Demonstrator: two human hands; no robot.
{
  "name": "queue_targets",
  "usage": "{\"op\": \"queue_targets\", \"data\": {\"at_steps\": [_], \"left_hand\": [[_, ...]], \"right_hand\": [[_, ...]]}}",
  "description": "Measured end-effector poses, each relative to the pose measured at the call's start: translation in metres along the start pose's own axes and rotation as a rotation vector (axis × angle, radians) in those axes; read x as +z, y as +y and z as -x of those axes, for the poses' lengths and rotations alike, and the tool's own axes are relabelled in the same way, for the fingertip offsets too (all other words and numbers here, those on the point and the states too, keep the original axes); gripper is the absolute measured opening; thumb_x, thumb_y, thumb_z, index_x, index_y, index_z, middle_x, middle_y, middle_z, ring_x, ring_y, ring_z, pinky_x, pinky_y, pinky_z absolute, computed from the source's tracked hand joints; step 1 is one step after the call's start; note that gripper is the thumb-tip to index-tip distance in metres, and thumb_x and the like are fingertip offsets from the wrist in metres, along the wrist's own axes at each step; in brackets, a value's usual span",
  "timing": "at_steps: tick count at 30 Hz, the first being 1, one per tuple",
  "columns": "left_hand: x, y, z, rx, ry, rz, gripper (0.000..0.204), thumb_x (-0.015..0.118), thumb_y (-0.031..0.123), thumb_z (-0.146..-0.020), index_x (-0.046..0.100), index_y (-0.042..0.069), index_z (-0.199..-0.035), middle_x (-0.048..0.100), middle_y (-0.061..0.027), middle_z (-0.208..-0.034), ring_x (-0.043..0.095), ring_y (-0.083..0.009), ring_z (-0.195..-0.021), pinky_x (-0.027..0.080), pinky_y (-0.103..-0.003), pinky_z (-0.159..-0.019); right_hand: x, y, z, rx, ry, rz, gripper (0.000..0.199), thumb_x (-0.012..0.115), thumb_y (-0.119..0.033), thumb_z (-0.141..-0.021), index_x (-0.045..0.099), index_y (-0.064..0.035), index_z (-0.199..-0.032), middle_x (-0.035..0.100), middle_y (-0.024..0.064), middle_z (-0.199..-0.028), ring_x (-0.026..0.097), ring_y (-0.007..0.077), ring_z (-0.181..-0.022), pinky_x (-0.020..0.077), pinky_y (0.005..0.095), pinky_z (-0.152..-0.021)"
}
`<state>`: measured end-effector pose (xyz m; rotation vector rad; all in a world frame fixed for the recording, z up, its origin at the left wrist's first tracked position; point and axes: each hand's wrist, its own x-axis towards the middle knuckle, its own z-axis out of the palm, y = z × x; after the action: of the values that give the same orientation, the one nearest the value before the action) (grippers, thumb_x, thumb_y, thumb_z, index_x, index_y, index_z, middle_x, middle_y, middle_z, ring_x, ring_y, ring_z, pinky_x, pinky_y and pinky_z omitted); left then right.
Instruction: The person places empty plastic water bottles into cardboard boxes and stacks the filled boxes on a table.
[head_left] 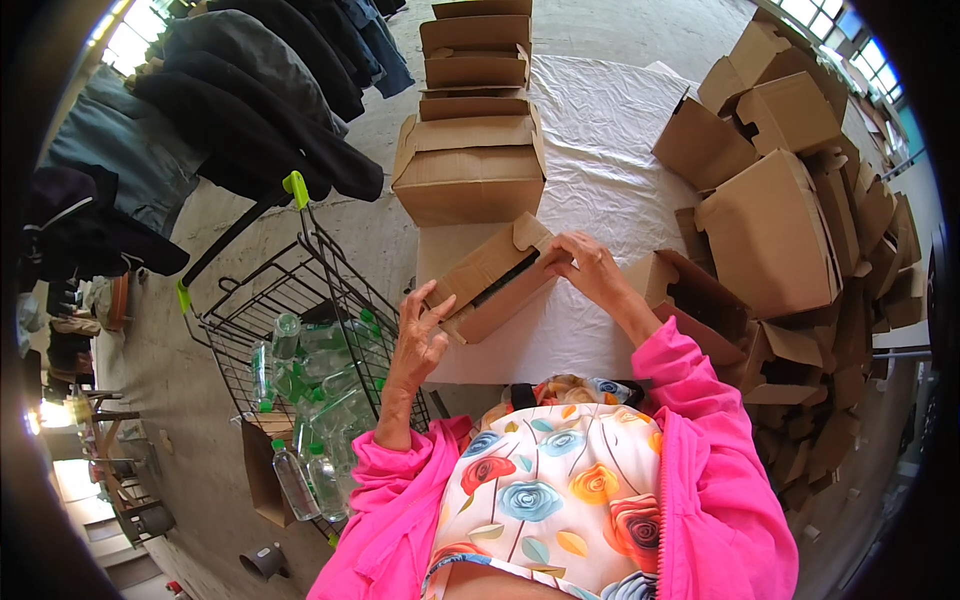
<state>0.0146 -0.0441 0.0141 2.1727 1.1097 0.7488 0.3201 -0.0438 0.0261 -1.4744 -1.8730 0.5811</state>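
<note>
Small brown cardboard box lies tilted near the table's near edge, toward its left corner, flaps partly open; a dark slot shows along its top, contents not readable. Whether it rests on the sheet or is lifted clear cannot be told.

Left hand at the box's near-left end, fingers spread and loosely curled, fingertips touching the cardboard edge; not clenched, no firm grasp visible. Right hand on the box's far-right end, fingers bent over a flap and pressing it; thumb hidden behind the cardboard.

Table covered by a white crinkled sheet. Along its left edge, a row of open-topped boxes runs toward the far end; the farthest is cut off by the picture's top rim. Along the right edge, a heap of folded boxes spills downward; its lower part is dim and merges into shadow.

Left of the table on the floor, a black wire cart with green handle tips holds clear plastic bottles with green caps; count not clear. Dark garments hang upper left. Pink sleeves and a floral front fill the lower edge, hiding the table's near edge.
</note>
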Motion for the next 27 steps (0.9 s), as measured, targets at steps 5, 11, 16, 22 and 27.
{"op": "queue_targets", "data": {"at_steps": [5, 11, 16, 22, 27], "left_hand": [[0.015, 0.008, -0.001, -0.130, 0.092, 0.060, 0.057, 0.067, 0.024, -0.068, 0.047, 0.004, -0.117, 0.033, -0.0166, -0.129, 0.035, -0.0322, -0.118, 0.028, -0.041, -0.101], [0.070, -0.007, 0.011, -0.711, 0.466, 0.683, 0.072, 0.062, 0.039, -0.078, 0.023, 0.013, -0.132, 0.034, -0.0127, -0.127, 0.040, -0.0298, -0.115, 0.042, -0.043, -0.084], [0.066, 0.013, 0.005, -0.924, 0.381, 1.058, 0.065, 0.055, 0.043, -0.081, 0.022, 0.023, -0.134, 0.036, -0.0089, -0.128, 0.047, -0.0290, -0.110, 0.050, -0.048, -0.074], [0.061, 0.005, 0.027, -0.851, 0.372, 1.185, 0.060, 0.053, 0.040, -0.083, 0.024, 0.023, -0.133, 0.037, -0.0079, -0.129, 0.048, -0.0274, -0.110, 0.050, -0.047, -0.076], [0.069, -0.001, 0.048, -0.675, 0.372, 1.210, 0.052, 0.046, 0.033, -0.087, 0.027, 0.020, -0.133, 0.038, -0.0062, -0.130, 0.042, -0.0236, -0.118, 0.043, -0.045, -0.088]], "right_hand": [[0.022, 0.009, -0.022, 0.209, 0.126, 0.165, 0.055, 0.076, -0.016, -0.063, 0.049, -0.0067, -0.111, 0.050, 0.0129, -0.111, 0.050, 0.0277, -0.104, 0.0442, 0.0336, -0.082], [0.002, 0.016, -0.037, 0.960, -0.510, -0.611, 0.076, 0.069, -0.048, -0.069, 0.038, -0.0129, -0.130, 0.043, 0.0106, -0.126, 0.038, 0.0267, -0.118, 0.0392, 0.0410, -0.092], [0.016, 0.020, -0.024, 0.844, -0.409, -0.820, 0.076, 0.063, -0.053, -0.073, 0.035, -0.0155, -0.133, 0.042, 0.0108, -0.126, 0.041, 0.0263, -0.116, 0.0417, 0.0414, -0.087], [0.021, 0.000, -0.014, 0.666, -0.359, -0.699, 0.073, 0.060, -0.047, -0.080, 0.031, -0.0119, -0.137, 0.047, 0.0113, -0.123, 0.045, 0.0233, -0.112, 0.0397, 0.0362, -0.089], [0.034, 0.005, 0.002, 0.416, -0.185, -0.481, 0.066, 0.057, -0.037, -0.084, 0.030, -0.0064, -0.137, 0.049, 0.0168, -0.117, 0.047, 0.0258, -0.110, 0.0364, 0.0326, -0.093]]}}
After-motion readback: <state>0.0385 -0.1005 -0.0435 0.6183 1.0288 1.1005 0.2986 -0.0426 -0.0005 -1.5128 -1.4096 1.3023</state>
